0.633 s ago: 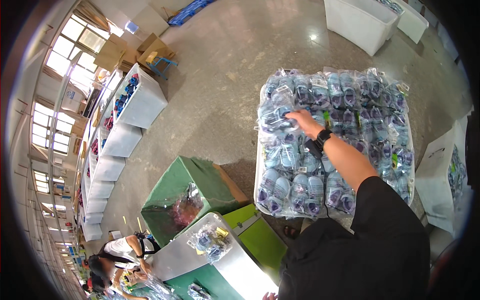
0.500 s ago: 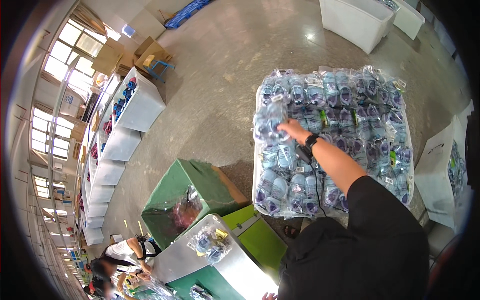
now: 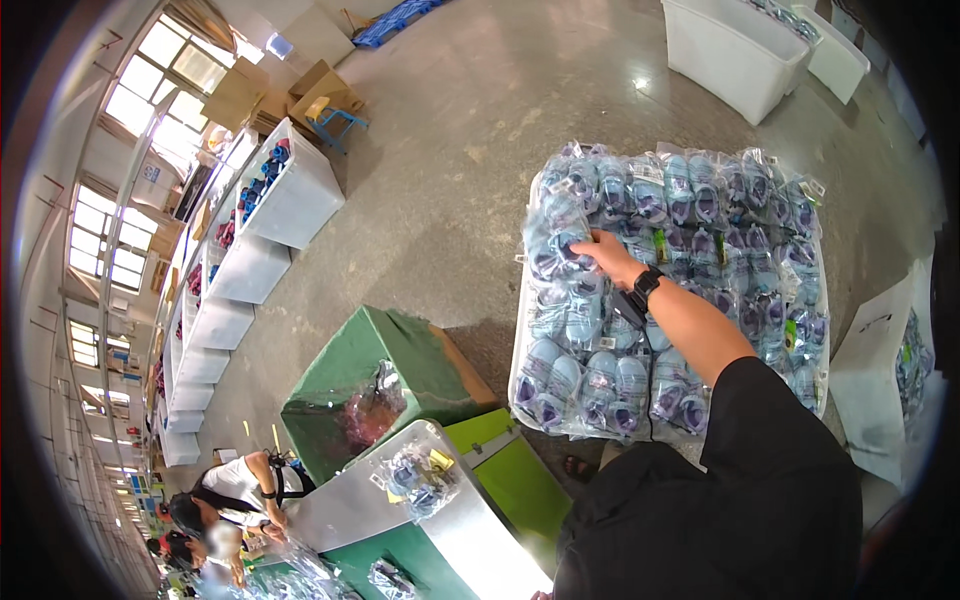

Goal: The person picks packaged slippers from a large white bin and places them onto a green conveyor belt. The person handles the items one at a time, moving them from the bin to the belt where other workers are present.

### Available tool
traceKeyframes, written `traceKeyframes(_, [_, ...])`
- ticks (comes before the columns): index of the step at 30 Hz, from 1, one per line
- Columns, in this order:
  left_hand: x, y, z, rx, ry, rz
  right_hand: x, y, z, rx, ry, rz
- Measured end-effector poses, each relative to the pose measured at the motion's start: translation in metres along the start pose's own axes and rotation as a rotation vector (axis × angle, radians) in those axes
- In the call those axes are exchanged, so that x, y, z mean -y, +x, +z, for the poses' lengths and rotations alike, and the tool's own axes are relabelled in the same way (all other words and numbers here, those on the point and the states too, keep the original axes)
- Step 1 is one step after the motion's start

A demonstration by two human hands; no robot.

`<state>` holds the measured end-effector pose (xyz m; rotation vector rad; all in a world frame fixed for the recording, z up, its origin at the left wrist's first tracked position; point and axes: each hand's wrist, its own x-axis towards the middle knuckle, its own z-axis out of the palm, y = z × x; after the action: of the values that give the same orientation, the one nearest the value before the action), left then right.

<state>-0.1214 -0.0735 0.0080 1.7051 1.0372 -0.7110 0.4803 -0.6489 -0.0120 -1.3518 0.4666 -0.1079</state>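
My right hand (image 3: 602, 255), with a black watch on the wrist, reaches over a wide white bin (image 3: 523, 345). Its fingers are closed on a clear-bagged pair of shoes (image 3: 553, 238), light blue with purple, at the bin's left edge. Rows of similar bagged shoes (image 3: 678, 190) fill the bin, some with white or green labels. A dark handheld device (image 3: 628, 308) with a cable lies just below my right wrist. Of my left hand (image 3: 541, 596) only a sliver shows at the lower edge beside the worktable, with its fingers hidden.
Left of the bin stand a green-covered box (image 3: 335, 370) and a grey worktable (image 3: 330, 515) bearing a bagged pair (image 3: 415, 480). A co-worker (image 3: 235, 490) bends over its far side. White tubs (image 3: 300, 205) line the left; others (image 3: 735, 55) stand at the back and right.
The blurred bagged pair in my right hand has come to rest, or nearly so, over the bin's left edge. My view has shifted slightly, and less of my left hand shows.
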Motion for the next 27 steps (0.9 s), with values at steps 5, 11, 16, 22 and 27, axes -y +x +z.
traceKeyframes(5, [0.009,0.010,0.003,-0.056,-0.132,-0.047,-0.028,0.002,-0.009,-0.070,-0.236,0.061])
traceKeyframes(11, [0.007,0.015,-0.001,-0.098,-0.208,-0.055,-0.063,0.000,-0.005,-0.331,-0.554,0.127])
traceKeyframes(16, [0.007,0.013,-0.004,-0.131,-0.284,-0.030,-0.050,-0.006,-0.002,-0.362,-0.546,0.082])
traceKeyframes(22, [-0.004,0.006,-0.006,-0.168,-0.231,-0.043,-0.062,-0.014,-0.012,-0.516,-0.796,-0.256])
traceKeyframes(27, [-0.031,0.022,-0.028,-0.268,-0.152,0.024,-0.095,-0.035,-0.045,-0.398,-0.618,-0.338])
